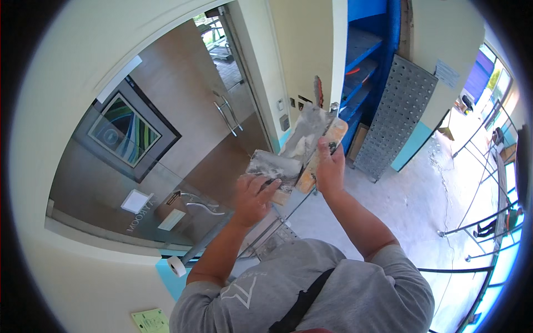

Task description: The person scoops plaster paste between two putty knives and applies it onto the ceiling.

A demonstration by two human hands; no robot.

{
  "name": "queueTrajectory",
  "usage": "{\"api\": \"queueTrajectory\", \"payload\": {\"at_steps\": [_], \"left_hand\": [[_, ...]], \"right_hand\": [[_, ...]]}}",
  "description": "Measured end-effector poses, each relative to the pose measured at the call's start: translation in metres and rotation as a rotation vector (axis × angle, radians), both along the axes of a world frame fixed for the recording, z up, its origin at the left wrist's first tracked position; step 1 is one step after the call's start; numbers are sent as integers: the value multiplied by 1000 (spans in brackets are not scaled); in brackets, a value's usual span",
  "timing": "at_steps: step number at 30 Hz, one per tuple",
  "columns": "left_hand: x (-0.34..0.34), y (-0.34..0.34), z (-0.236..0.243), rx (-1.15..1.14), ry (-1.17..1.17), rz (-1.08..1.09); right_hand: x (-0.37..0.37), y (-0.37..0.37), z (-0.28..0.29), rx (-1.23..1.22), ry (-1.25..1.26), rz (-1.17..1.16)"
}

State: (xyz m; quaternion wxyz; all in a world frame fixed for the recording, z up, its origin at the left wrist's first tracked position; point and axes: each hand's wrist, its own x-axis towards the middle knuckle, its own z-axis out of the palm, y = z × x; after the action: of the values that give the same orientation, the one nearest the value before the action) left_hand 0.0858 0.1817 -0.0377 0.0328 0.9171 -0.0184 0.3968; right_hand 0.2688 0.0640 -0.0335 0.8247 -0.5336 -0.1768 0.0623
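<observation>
My left hand (256, 200) is closed around a wide filling knife (275, 165), its blade smeared with grey-white compound. My right hand (330, 172) grips a second wide filling knife (336, 133) with an orange-tan backing strip, the thumb lying on that strip. White paste coats the grey face between the two tools. Their edges are close together in front of my chest; whether they touch I cannot tell. My fingers hide the handles in part. A thin reddish, jagged-edged piece (318, 91) shows just beyond the right-hand knife.
On the left is a glass door (183, 166) with metal handles. Ahead stand blue shelves (361, 50) and a leaning perforated metal plank (397, 116). A white tape roll (176, 266) sits by my left elbow. Dark metal railings (483, 222) run along the right.
</observation>
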Motion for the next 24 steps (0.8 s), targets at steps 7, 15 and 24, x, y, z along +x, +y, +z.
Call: {"api": "queueTrajectory", "payload": {"at_steps": [7,15,24], "left_hand": [[-1,31,7,-44,-61,115],[-31,87,42,-298,-231,173],[-37,133,10,-1727,117,-8]], "right_hand": [[-50,17,15,-505,-228,184],[-58,39,-22,-777,-296,418],[-42,65,-35,-223,773,891]]}}
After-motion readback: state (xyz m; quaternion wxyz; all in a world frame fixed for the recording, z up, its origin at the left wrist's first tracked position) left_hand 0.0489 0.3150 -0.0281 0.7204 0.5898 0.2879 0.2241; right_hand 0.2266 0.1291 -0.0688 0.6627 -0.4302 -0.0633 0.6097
